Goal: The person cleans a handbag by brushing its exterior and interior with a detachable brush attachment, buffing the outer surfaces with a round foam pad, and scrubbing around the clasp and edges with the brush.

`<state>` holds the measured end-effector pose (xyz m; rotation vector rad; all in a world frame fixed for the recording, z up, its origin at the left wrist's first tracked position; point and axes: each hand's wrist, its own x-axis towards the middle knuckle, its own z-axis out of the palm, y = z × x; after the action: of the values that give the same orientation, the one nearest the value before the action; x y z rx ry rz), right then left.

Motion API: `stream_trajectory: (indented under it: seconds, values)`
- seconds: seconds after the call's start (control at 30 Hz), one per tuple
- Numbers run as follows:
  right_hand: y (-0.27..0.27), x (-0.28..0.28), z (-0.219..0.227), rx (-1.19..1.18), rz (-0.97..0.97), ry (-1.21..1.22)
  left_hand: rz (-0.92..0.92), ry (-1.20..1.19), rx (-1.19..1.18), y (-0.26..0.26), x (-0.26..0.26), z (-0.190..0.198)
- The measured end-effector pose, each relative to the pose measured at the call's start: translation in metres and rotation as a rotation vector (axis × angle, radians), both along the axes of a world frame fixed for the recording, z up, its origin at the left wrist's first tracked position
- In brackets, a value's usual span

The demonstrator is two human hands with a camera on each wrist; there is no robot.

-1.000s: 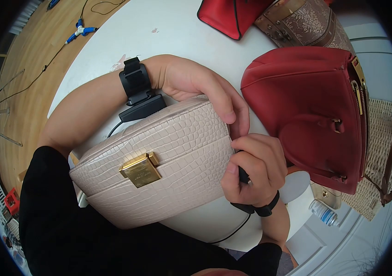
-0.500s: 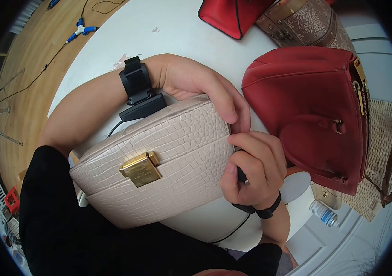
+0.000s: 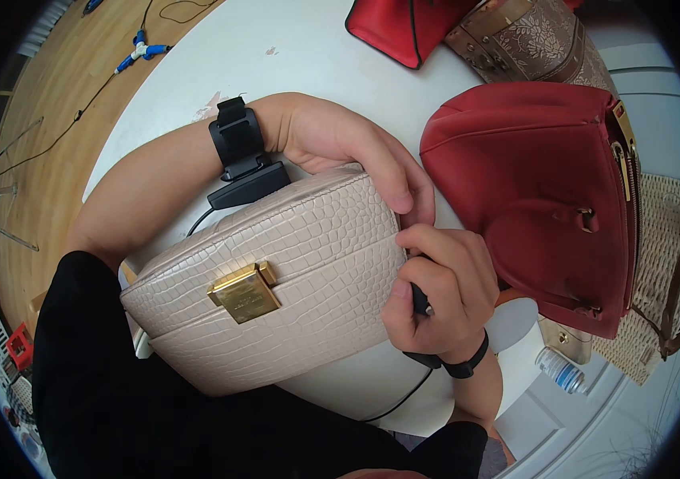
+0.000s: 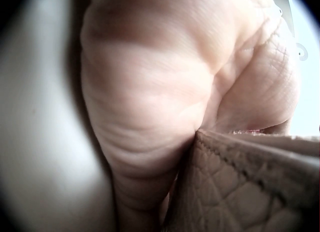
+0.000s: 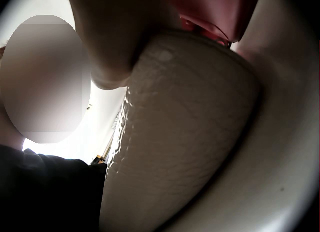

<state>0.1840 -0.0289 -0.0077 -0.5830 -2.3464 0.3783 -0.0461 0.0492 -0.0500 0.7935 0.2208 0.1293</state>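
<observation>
A cream crocodile-textured bag with a gold clasp lies tilted before the person. The left hand reaches around its upper end, thumb and fingers gripping the corner. At the bag's right end the right hand has its fingers curled, the forefinger tip touching the edge by the left fingertips; a small black object shows between its fingers. In the left wrist view the bag's stitched edge meets the palm. The right wrist view shows the bag's side in shade.
A dark red bag stands on the white table, right of the hands. Behind it are a bright red bag and a brown patterned bag. A woven bag and a spray can are at the right.
Since the earliest frame, the right hand's fingers have shifted very slightly at the bag's edge. The left hand and the bag look almost unmoved.
</observation>
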Motion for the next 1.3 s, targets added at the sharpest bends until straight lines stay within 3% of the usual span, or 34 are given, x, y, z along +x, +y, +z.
stream_trajectory:
  seconds: [1.3]
  values:
    - [0.0004,-0.0029,-0.0035,-0.032,-0.027,0.075,0.003,0.027,0.000,0.0009,-0.0013,0.0005]
